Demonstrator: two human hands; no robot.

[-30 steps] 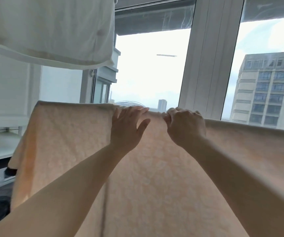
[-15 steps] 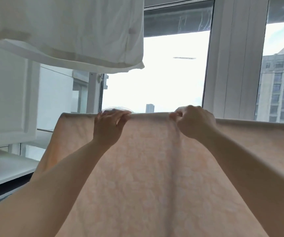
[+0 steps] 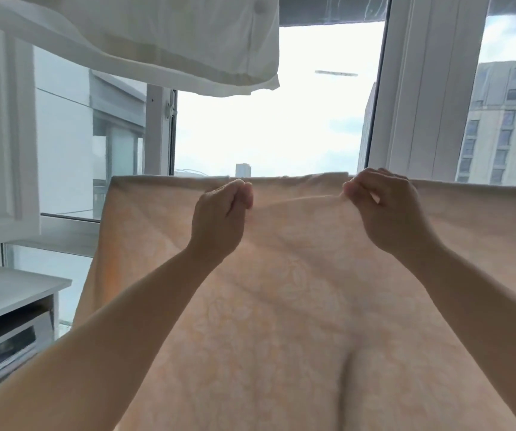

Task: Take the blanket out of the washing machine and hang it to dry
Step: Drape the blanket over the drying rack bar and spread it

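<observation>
Head view, from near to far: two bare forearms are raised from the lower corners toward a peach blanket [image 3: 281, 321] that fills the lower middle of the frame. One second earlier the left hand [image 3: 219, 216] was spread flat against the cloth; its fingers are now curled and clamped on a fold just below the top edge, and the grip of the right hand [image 3: 387, 209] has been shifted down to the same level. A taut ridge of fabric is drawn between the two pinches, which suggests the blanket is already draped over a support hidden behind its top edge and is being tugged smooth, so the hanging step is judged nearly done. Both wrists are bent slightly, knuckles toward the camera, hands apart at about shoulder width. At lower left, a white shelf [image 3: 10, 290] can be seen. Above, a white cloth [image 3: 157, 35] is hung. Beyond, a window frame [image 3: 421, 88] and a tall building [image 3: 505, 119] are visible.
</observation>
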